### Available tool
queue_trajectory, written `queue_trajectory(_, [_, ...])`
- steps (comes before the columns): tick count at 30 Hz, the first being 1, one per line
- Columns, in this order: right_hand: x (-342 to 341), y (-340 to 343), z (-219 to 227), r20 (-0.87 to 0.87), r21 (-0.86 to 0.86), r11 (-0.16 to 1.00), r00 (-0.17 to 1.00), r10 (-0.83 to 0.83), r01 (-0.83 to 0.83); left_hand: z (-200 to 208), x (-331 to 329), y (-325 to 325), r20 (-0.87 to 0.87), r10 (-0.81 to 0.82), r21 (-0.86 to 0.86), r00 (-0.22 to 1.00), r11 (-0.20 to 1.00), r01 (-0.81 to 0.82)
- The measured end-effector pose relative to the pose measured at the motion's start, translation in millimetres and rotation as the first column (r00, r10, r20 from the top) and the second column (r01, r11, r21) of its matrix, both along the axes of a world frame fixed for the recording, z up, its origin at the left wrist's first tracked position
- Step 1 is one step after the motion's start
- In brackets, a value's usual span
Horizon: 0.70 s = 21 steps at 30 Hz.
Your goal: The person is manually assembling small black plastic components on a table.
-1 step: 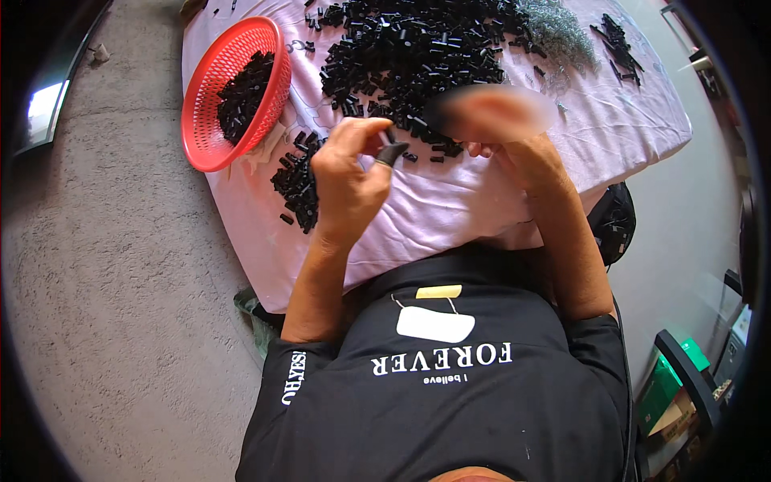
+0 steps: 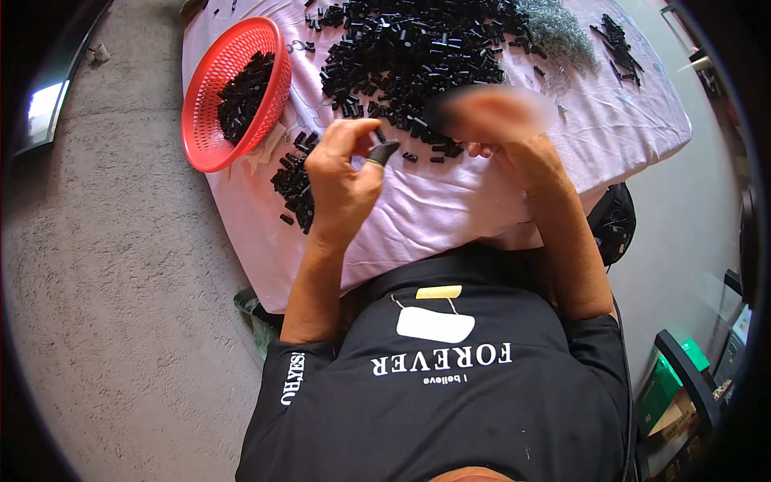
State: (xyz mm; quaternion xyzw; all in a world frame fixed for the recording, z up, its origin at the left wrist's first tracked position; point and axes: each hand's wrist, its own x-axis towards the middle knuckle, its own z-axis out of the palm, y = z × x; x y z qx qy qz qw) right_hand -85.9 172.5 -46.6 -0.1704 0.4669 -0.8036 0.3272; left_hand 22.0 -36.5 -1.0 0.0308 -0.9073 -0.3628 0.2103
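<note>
My left hand [image 2: 344,173] is raised over the near part of the pink cloth, thumb and forefinger closed on a small dark cylindrical piece [image 2: 376,138]. A black cover [image 2: 384,153] sits on that thumb. To its right, my right hand [image 2: 502,120] hovers at the near edge of a large heap of short black cylinders [image 2: 409,64]. A blur hides most of its fingers and anything they hold. A smaller pile of black cylinders [image 2: 294,189] lies just left of my left hand, partly covered by it.
A red perforated plastic basket [image 2: 193,120], tilted at the table's left edge, holds black pieces [image 2: 243,96]. Thin silvery metal parts [image 2: 558,36] are heaped at the far right, beside long black pieces [image 2: 620,50]. Pink cloth [image 2: 434,201] covers the table. A black bag [image 2: 614,225] is beyond its right edge.
My left hand has shifted slightly to the left, with the small dark piece still pinched. My right hand has hardly moved.
</note>
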Motion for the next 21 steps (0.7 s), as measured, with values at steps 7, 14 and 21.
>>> queue_trajectory(7, [-1.1,-2.6,-4.3,-0.082,0.037,0.994,0.991,-0.104,0.107,-9.8,16.4,-34.8,0.116,0.224,-0.154,0.968,0.966,-0.206])
queue_trajectory(14, [-4.2,-3.0,-9.6,0.003,-0.079,0.969,0.972,-0.237,0.236,-9.5,9.1,-25.7,0.008,0.172,-0.249,0.985,0.955,-0.164])
queue_trajectory(21, [-3.5,-3.5,-9.7,-0.006,-0.056,0.978,0.98,-0.2,0.199,-10.0,-21.4,12.6,0.054,-0.15,-0.078,0.987,0.985,0.154])
